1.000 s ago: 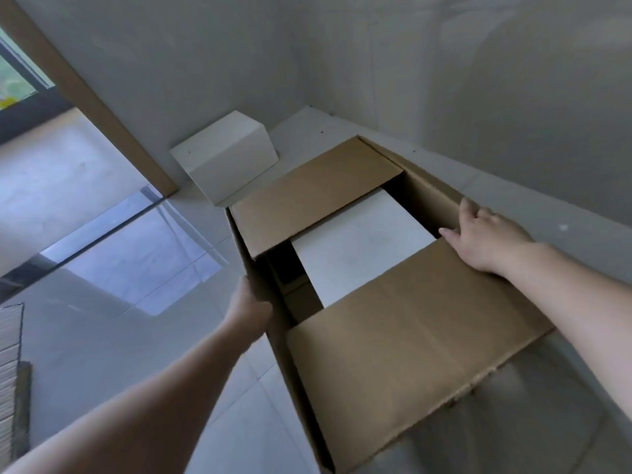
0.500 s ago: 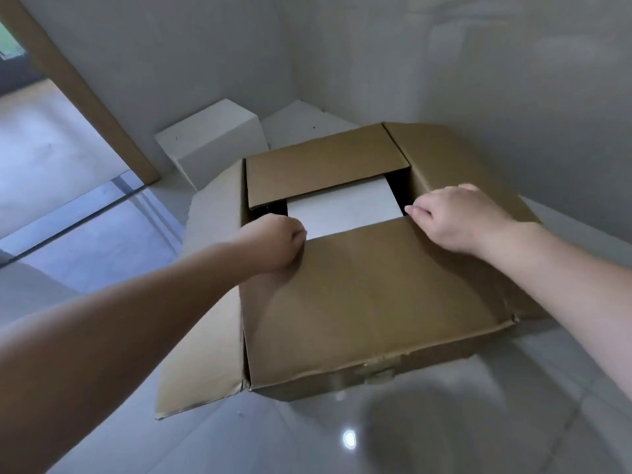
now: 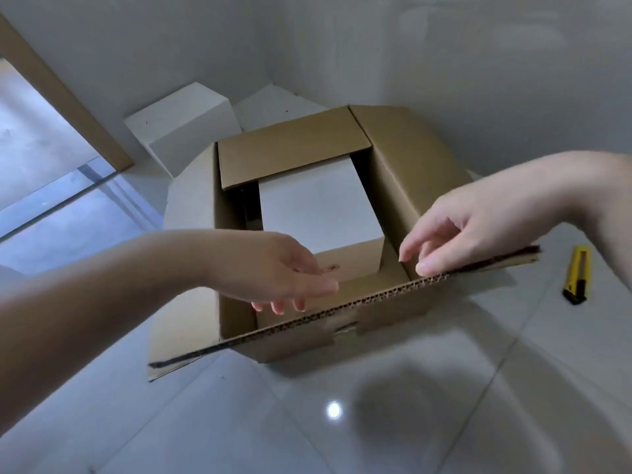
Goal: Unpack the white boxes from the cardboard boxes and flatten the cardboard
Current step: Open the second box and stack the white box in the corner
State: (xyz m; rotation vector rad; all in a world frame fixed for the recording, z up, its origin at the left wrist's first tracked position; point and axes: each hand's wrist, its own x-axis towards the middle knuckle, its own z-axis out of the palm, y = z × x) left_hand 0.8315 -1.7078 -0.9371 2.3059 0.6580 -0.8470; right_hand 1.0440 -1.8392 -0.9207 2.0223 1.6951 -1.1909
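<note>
Fingers (image 3: pixel 415 246) of the right hand (image 3: pixel 478 227) loosely spread and gripping nothing, tips resting along the corrugated edge of the near flap (image 3: pixel 376 297), apparently to keep it folded back and the opening clear. Fingers of the left hand (image 3: pixel 273 268) likewise relaxed and empty, pointing down past the same edge into the cardboard box (image 3: pixel 307 340), seemingly reaching for what sits inside. Inside, a white box (image 3: pixel 318 203), upright against the far-right corner of the carton, a dark gap down its left side giving room for a hand. Far flap (image 3: pixel 290 155) partly over the opening and shading the white box's far edge; right flap (image 3: pixel 410 155) and left flap (image 3: pixel 188 206) splayed outward, out of the way. On the floor beyond the carton's far-left corner, a second white box (image 3: pixel 181 128), likely set aside already, another pale shape just beside it by the wall. To the right, well apart from the carton, a yellow utility knife (image 3: pixel 578 275) on the glossy tile floor (image 3: pixel 410 422), presumably parked there with the tape cut. Lifting out, then flattening, judged not yet done.
</note>
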